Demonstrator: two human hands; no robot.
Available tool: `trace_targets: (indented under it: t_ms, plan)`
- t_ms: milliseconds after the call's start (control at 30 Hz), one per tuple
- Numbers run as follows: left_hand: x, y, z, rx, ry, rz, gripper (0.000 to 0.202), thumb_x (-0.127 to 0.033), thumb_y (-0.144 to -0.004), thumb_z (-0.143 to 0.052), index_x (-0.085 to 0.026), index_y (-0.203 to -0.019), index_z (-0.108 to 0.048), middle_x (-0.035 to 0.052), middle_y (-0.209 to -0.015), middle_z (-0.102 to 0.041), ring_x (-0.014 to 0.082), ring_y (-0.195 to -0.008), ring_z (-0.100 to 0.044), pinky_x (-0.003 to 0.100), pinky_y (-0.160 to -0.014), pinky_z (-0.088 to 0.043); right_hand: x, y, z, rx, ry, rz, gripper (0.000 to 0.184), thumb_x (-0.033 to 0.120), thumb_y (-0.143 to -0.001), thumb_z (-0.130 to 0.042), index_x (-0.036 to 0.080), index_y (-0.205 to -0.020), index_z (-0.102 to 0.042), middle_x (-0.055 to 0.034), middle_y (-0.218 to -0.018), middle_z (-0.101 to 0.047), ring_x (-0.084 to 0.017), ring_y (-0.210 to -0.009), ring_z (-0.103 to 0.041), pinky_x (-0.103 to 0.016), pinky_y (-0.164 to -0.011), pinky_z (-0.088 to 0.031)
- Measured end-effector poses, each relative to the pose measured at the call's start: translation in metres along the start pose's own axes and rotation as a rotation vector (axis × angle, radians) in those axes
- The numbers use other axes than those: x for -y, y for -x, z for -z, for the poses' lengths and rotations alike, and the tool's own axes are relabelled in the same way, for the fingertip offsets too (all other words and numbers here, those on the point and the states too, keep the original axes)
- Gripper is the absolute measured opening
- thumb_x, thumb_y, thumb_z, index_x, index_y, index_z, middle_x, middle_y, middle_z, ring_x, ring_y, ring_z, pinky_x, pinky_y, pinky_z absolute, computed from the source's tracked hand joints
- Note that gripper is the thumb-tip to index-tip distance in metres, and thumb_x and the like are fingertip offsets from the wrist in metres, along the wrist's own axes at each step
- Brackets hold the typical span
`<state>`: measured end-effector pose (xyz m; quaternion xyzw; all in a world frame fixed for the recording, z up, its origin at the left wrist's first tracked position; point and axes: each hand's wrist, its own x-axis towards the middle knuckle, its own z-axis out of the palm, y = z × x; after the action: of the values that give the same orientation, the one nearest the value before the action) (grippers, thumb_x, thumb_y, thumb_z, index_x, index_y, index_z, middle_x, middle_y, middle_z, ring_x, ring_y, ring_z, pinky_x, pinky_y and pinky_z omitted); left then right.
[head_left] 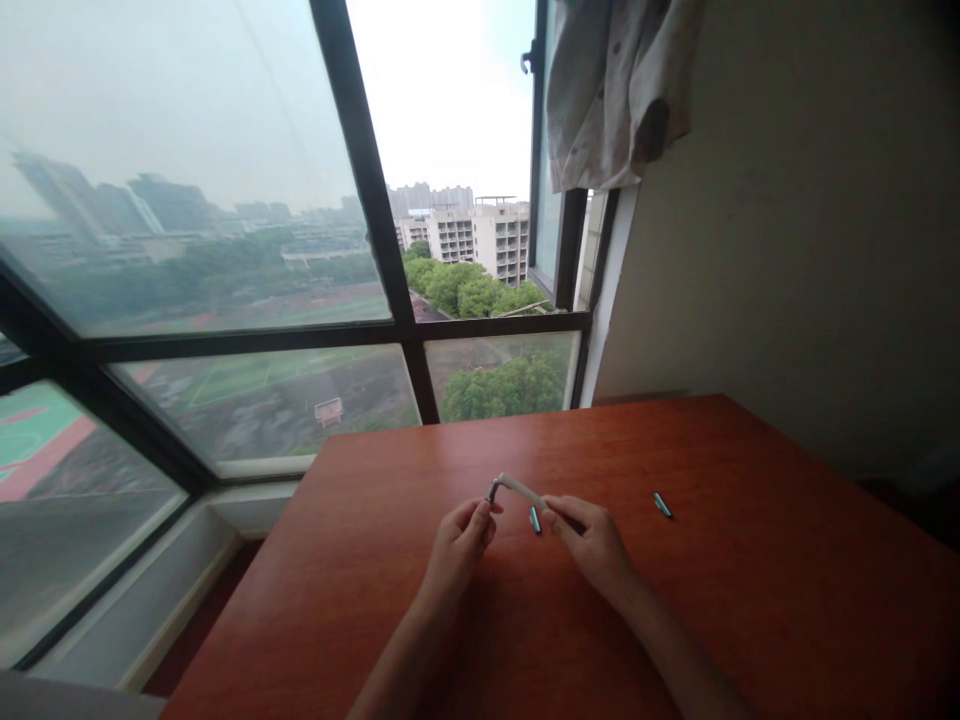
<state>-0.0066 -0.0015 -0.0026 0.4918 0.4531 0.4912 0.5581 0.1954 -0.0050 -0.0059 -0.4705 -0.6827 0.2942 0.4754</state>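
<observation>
Head view, only one: both hands are raised over the glossy reddish-brown wooden worktop (360,560), mid-job by the look of it. Left hand (461,540) has its fingers closed on a slim dark silvery rod-like piece (492,491), end poking up out of the grip. Right hand (591,537) has its fingers pinched on the lower end of a slender off-white tube (523,490), which slopes up and leftward. Tube's free end meets, or nearly meets, the silvery piece at an angle, between the hands and clear of the worktop. Can't tell if they're joined or just touching; too small. Done, as shown: both pieces off the worktop, ends together. Left, my read: they form a bend rather than one line, so handling looks unfinished. Two loose parts lie on the worktop: a short teal-green bar with a dark end (535,519) just left of the right fingers, and a similar teal-green bar with a black tip (662,505) well off to the right. Neither is gripped, so I'd count both as not dealt with. Dark-framed window (409,332) beyond; not involved.
</observation>
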Motion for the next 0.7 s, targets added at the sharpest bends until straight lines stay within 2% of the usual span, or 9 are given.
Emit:
trace_targets:
  t_ms: [267,433,533,700]
  plan:
    - [-0.0029,0.0002,0.0001,0.002,0.070,0.048,0.048,-0.061,-0.072,-0.061,-0.014,-0.080,-0.059,-0.0091,-0.050,-0.038,0.0038,-0.038,-0.024,0.018,-0.038,-0.016,-0.0093,-0.0001,0.0003,-0.032,0.025,-0.022,0.030,0.039,-0.087,-0.055,0.017,-0.096,-0.073,-0.0111,-0.094,-0.073,-0.025,-0.085,-0.068,-0.034,-0.074,-0.054]
    - [-0.0036,0.0021,0.0007,-0.001,0.072,0.015,0.044,-0.056,-0.075,-0.063,-0.013,-0.082,-0.061,-0.0081,-0.052,-0.037,0.0052,-0.043,-0.027,0.018,-0.041,-0.017,-0.0102,-0.0003,0.0003,-0.033,-0.011,-0.045,0.033,0.041,-0.087,-0.055,0.016,-0.098,-0.073,-0.0119,-0.097,-0.073,-0.026,-0.088,-0.068,-0.036,-0.076,-0.054]
    - [-0.0027,0.0027,0.0030,-0.013,0.013,-0.031,0.040,-0.052,-0.077,-0.062,-0.013,-0.085,-0.063,-0.0063,-0.054,-0.039,0.0070,-0.046,-0.030,0.019,-0.044,-0.021,-0.0079,-0.0004,0.0015,-0.010,-0.033,-0.050,0.035,0.042,-0.087,-0.053,0.016,-0.101,-0.073,-0.0114,-0.098,-0.073,-0.027,-0.088,-0.068,-0.036,-0.075,-0.054]
    - [-0.0077,0.0046,0.0052,-0.108,-0.151,-0.091,0.039,-0.050,-0.077,-0.063,-0.013,-0.087,-0.069,-0.0011,-0.061,-0.049,0.0115,-0.054,-0.039,0.021,-0.048,-0.028,-0.0036,-0.0003,0.0041,0.040,-0.026,-0.030,0.035,0.042,-0.089,-0.051,0.018,-0.100,-0.074,-0.0093,-0.094,-0.074,-0.025,-0.086,-0.068,-0.034,-0.074,-0.054]
